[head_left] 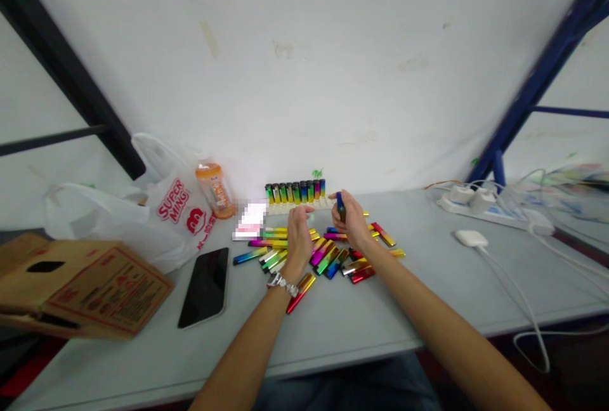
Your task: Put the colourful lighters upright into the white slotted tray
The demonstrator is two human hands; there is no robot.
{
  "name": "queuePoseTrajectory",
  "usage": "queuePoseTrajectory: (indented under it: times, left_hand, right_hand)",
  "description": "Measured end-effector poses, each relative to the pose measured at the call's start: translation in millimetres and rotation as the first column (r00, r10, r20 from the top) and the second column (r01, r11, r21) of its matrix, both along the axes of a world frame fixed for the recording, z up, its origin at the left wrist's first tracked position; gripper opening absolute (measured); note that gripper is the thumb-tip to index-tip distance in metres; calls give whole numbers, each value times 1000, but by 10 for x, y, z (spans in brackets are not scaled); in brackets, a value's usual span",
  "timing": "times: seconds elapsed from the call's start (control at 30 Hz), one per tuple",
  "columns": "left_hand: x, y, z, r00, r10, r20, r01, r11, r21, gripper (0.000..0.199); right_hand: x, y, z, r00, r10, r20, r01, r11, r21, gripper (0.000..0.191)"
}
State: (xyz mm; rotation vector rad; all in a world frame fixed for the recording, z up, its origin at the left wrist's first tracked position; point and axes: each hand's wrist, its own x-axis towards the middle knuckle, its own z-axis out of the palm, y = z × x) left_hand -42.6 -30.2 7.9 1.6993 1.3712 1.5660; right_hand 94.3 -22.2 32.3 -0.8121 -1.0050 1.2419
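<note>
The standing lighters (297,193) have black tops, and green, yellow, blue and pink melt into each other below. The lying lighters (326,260) mix red, gold, pink, green, blue and silver. The held lighter (340,207) looks dark blue. The bag (133,214) is white with red letters. The box (114,287) is brown with red print.

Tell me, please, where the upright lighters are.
In the head view, the upright lighters stand on the white holder, beyond the left hand, right of the orange bottle.
</note>
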Motion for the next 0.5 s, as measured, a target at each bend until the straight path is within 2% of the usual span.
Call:
queuePoseTrajectory:
  times: [0.07, 0.17, 0.27, 0.5]
  left_hand:
    - [6, -7, 10, 1000, -24, -18, 24, 1000, -3, 48]
    - [25, -34, 42, 997, -65, -48, 65, 998, -2, 50]
    - [46, -69, 69, 993, -97, -72, 97, 995, -1, 51]
    - [49, -77, 33, 984, -146, -100, 149, 988, 27, 47]
  right_hand:
    - [5, -42, -44, 999, 40, -5, -40, 995, -94, 52]
    - [-15, -65, -130, 998, -24, 60, 33, 988, -153, 57]
    - [-70, -73, -189, 987, -106, 121, 123, 983, -136, 55]
    - [-136, -70, -266, 974, -153, 168, 167, 984, -69, 45]
